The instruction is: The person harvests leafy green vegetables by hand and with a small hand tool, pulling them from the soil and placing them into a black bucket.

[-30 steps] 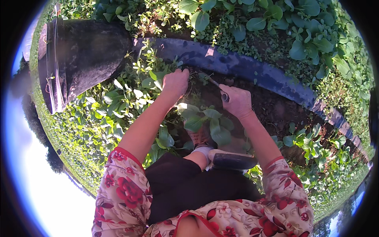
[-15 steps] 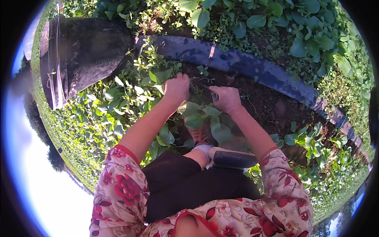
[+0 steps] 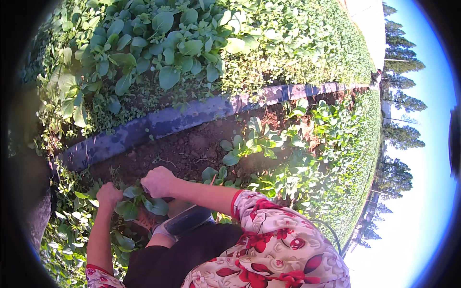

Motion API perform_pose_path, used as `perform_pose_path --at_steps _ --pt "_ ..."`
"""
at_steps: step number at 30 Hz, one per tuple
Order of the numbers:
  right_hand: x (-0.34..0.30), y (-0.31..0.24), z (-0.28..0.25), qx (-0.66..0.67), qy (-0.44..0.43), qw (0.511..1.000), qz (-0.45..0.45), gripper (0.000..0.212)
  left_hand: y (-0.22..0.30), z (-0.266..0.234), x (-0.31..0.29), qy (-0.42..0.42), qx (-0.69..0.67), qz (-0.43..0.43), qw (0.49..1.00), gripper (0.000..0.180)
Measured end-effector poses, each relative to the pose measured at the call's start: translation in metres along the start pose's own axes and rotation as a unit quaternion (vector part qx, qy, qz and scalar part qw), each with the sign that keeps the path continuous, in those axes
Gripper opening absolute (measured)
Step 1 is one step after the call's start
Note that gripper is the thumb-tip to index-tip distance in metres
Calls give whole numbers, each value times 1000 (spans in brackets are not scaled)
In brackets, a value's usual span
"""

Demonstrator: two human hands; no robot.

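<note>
Right hand (image 3: 159,182) is clenched, back of the hand uppermost, with the end of a handle (image 3: 146,191) just visible at its lower edge; the rest of the handle is hidden. Its bare forearm runs nearly level from the red-edged floral sleeve (image 3: 278,235) well to its right. Left hand (image 3: 110,194) is just to the left of it and slightly lower, apart from it, knuckles bent, its forearm rising almost upright. Foliage and the angle hide its fingertips, so whether it is grasping anything cannot be told.

Between the two hands and a little below the right one, a broad-leaved green plant (image 3: 156,206) spreads its leaves. Below that plant are a laced shoe (image 3: 144,218) and, below the right forearm, a dark shoe sole (image 3: 190,222), with black trousers (image 3: 182,249) nearer the body.

Beyond the right hand is bare brown soil (image 3: 192,144), then a long dark strip (image 3: 192,114), with dense leafy plants (image 3: 177,53) past it. More leafy clumps (image 3: 252,144) grow above and right of the right hand. Left of and below the left hand, part of a dark container (image 3: 38,221) shows, blurred; its contents are out of sight. Far to the right stand trees (image 3: 398,96).
</note>
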State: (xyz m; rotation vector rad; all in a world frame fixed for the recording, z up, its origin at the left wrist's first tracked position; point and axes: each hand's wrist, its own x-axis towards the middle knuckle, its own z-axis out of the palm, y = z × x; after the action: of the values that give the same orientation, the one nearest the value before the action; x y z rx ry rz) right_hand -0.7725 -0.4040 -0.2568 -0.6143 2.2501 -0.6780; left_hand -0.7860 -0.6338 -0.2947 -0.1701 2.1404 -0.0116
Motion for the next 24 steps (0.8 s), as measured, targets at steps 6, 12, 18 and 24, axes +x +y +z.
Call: perform_pose_path --at_steps 6,12,18,24 --pt "12 -27 9 -31 28 999 -14 11 -60 72 89 -30 -114 6 993 65" --pt "-9 -52 36 -55 81 995 4 10 -73 115 134 -39 -83 96 991 40" --pt "10 -73 35 -85 97 991 21 10 -69 117 114 49 -116 78 989 33" --pt "18 -62 5 -105 22 994 31 16 -54 86 81 44 -171 27 984 26"
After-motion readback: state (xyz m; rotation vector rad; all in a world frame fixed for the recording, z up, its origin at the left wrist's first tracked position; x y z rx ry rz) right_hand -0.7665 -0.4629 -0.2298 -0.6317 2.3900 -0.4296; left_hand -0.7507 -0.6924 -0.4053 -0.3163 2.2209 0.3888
